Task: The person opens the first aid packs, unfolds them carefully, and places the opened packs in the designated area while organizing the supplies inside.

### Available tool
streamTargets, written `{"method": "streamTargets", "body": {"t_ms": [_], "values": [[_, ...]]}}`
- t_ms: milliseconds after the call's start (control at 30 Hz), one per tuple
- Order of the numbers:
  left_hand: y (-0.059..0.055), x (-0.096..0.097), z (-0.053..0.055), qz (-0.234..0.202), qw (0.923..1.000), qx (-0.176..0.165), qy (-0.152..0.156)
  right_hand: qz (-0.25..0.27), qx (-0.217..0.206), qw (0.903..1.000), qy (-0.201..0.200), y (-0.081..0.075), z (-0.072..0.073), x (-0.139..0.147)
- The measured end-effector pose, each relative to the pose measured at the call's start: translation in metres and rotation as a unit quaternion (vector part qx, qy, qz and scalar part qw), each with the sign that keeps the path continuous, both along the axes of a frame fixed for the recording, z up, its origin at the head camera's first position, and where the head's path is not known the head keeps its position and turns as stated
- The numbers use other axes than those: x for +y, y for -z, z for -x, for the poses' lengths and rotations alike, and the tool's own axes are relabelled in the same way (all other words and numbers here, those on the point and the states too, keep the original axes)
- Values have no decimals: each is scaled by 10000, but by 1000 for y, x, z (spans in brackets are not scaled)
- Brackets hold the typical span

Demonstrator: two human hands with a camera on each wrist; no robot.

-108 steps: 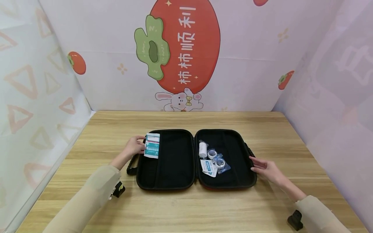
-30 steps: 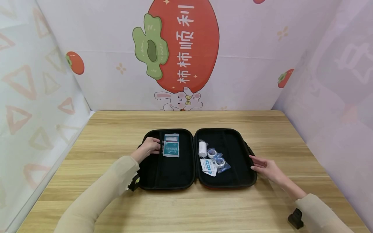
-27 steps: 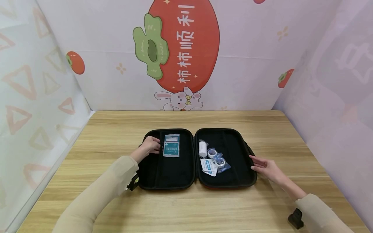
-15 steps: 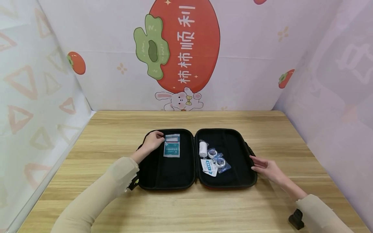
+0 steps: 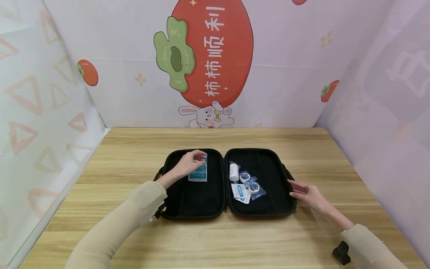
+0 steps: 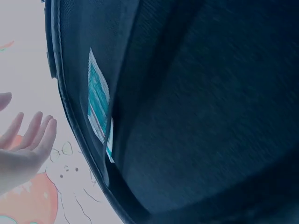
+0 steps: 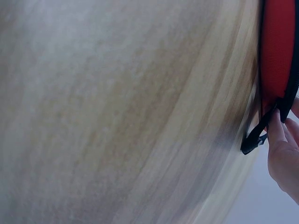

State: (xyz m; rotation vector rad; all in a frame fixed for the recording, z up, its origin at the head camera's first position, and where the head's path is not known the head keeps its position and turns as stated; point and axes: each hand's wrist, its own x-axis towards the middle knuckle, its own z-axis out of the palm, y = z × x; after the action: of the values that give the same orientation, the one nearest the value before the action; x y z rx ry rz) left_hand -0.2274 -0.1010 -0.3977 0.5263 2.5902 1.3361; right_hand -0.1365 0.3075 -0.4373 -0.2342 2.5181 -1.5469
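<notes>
A: What is set out on the pale wood-grain surface (image 5: 215,241)?

B: A black-lined fabric case with a red outer shell (image 5: 201,201) is spread there, its two halves laid side by side and joined along the middle.

A: And where is the left hand (image 5: 189,163) found?

B: It is held over the far part of the left half, the fingers loosely bent and the thumb set apart — nothing is gripped. By it, a flat teal-and-white printed packet (image 5: 198,175) is partly hidden in the head view.

A: How is that packet placed?

B: It is laid inside the left half, towards the far side. In the left wrist view it is crossed by the edge of a dark inner panel; whether it is tucked behind cannot be told.

A: What of the right hand (image 5: 308,194)?

B: Its fingertips are placed against the right edge, by the black strap handle (image 7: 256,137) — whether that edge is pinched or only touched cannot be told.

A: And the right half?

B: Along its left side, a white cylindrical roll in clear wrapping (image 5: 234,173), two white ring-shaped rolls in bluish clear bags (image 5: 244,173) and flat white-and-blue packets (image 5: 240,191) are grouped close together.
</notes>
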Motion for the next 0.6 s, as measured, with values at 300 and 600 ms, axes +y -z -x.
{"method": "streamTargets", "body": {"t_ms": [300, 600], "values": [[11, 21, 8, -280, 9963, 356, 726, 15, 32, 10000, -15, 1, 0, 0], [9, 49, 3, 135, 9931, 624, 981, 8, -32, 10000, -45, 3, 1, 2]]}}
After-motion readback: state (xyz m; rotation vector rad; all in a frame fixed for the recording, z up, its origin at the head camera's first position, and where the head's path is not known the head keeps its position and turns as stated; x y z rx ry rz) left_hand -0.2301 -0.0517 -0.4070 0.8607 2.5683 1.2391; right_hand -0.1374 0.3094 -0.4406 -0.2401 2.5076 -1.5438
